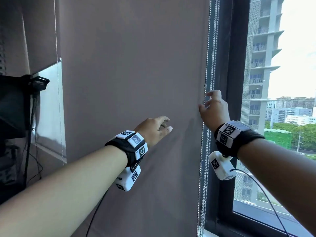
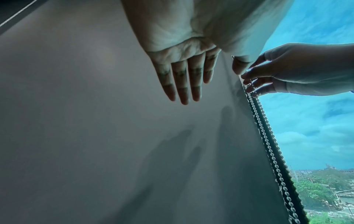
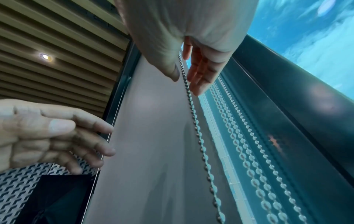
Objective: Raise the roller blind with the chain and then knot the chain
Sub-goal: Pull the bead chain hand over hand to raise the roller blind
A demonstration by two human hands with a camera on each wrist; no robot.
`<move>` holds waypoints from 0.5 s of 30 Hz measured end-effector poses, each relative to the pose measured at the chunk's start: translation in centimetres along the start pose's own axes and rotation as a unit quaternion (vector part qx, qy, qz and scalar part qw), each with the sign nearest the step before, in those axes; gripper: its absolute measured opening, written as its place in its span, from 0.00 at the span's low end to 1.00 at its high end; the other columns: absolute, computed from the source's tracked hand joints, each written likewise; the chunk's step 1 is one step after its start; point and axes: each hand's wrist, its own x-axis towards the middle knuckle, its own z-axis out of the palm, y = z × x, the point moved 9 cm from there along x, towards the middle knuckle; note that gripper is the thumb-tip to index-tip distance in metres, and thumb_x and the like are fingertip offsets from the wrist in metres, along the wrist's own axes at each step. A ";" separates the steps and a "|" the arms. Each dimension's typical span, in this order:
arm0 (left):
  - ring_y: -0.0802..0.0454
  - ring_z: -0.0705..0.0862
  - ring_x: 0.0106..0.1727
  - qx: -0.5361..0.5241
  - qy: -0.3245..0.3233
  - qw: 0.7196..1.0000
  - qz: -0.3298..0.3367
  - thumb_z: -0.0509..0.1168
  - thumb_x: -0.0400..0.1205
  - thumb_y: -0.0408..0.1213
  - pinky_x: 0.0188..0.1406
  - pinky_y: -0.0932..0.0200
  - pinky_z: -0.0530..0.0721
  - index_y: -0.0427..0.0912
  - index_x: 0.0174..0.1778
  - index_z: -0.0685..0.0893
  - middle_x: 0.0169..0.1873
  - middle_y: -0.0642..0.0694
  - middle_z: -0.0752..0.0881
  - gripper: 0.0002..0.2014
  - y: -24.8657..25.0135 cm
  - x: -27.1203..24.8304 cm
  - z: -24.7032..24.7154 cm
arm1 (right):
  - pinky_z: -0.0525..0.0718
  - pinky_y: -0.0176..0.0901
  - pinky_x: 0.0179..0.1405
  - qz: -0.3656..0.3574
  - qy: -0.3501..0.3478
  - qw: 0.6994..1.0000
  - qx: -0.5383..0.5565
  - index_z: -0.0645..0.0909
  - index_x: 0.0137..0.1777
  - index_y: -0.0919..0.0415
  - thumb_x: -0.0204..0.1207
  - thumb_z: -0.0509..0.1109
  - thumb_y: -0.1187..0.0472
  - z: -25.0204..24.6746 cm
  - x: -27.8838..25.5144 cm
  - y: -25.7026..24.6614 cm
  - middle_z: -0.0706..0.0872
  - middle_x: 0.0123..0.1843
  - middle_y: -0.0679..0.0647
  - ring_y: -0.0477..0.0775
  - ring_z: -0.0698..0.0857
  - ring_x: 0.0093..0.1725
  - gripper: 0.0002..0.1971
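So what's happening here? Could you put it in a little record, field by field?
place: by a window, city outside
blind: blind down, covering the pane beside the open view
chain: bead chain hangs along the blind's right edge
right hand: right hand at the chain, fingers spread, thumb and fingers either side of one strand, not yet closed on it
left hand: left hand open, fingers straight, near the blind
knot: none seen yet
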 end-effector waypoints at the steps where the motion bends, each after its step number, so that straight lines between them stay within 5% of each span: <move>1: 0.52 0.85 0.54 -0.008 0.004 1.000 0.000 0.60 0.77 0.58 0.60 0.48 0.83 0.52 0.69 0.77 0.57 0.55 0.86 0.25 -0.1 0.2 0.1 | 0.72 0.40 0.46 0.008 -0.001 1.000 0.010 0.72 0.66 0.65 0.78 0.68 0.64 0.0 0.0 0.2 0.86 0.43 0.59 0.56 0.80 0.47 0.18; 5: 0.52 0.86 0.55 -0.014 0.002 1.000 0.003 0.60 0.77 0.57 0.61 0.48 0.83 0.50 0.68 0.78 0.56 0.53 0.87 0.25 0.1 0.5 0.7 | 0.70 0.39 0.45 0.023 0.005 1.000 0.009 0.74 0.65 0.64 0.80 0.67 0.59 0.3 0.1 0.8 0.78 0.33 0.47 0.54 0.78 0.44 0.16; 11: 0.57 0.84 0.47 -0.030 -0.001 0.999 0.012 0.62 0.80 0.53 0.58 0.52 0.83 0.51 0.69 0.78 0.55 0.55 0.86 0.21 1.0 0.7 1.2 | 0.87 0.59 0.51 0.054 0.018 0.991 0.118 0.77 0.54 0.59 0.81 0.62 0.48 1.3 0.4 0.9 0.89 0.45 0.60 0.66 0.87 0.46 0.14; 15: 0.58 0.83 0.44 -0.043 -0.005 0.999 0.028 0.62 0.80 0.53 0.57 0.50 0.84 0.50 0.67 0.79 0.52 0.56 0.88 0.21 1.5 0.8 1.7 | 0.72 0.40 0.39 0.042 0.051 0.990 0.123 0.78 0.52 0.69 0.88 0.55 0.52 0.6 -0.3 0.2 0.82 0.41 0.56 0.56 0.79 0.41 0.19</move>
